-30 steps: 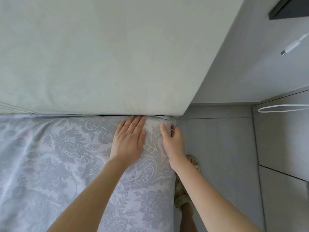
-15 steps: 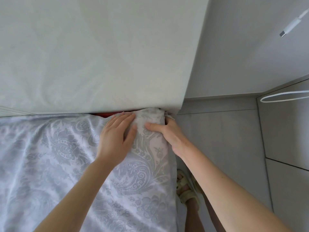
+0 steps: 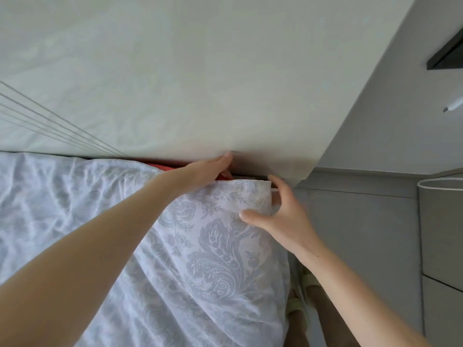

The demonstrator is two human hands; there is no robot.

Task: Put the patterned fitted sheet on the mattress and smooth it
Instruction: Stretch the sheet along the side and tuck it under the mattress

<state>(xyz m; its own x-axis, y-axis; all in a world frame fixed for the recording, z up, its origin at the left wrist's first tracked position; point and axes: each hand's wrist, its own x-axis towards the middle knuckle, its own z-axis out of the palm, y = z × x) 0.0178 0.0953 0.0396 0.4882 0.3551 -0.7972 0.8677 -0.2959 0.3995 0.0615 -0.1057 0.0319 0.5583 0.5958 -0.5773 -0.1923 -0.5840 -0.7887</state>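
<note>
The patterned fitted sheet (image 3: pixel 210 249), white with grey paisley flowers, covers the mattress and is wrinkled on the left. At the far right corner a red strip of mattress (image 3: pixel 162 167) shows beside the wall. My left hand (image 3: pixel 208 171) reaches into the gap between the mattress corner and the pale wall, its fingertips hidden behind the sheet edge. My right hand (image 3: pixel 280 221) pinches the corner of the sheet, thumb on top and fingers around the side.
A pale wall panel (image 3: pixel 200 71) stands right behind the bed. Grey floor tiles (image 3: pixel 350 234) lie to the right, with a grey cabinet (image 3: pixel 441 234) at the far right. My sandalled foot (image 3: pixel 300 304) stands beside the bed.
My left hand lifted from lying flat on the sheet and pushed into the gap by the wall. My right hand turned to pinch the corner. The red strip came into sight.
</note>
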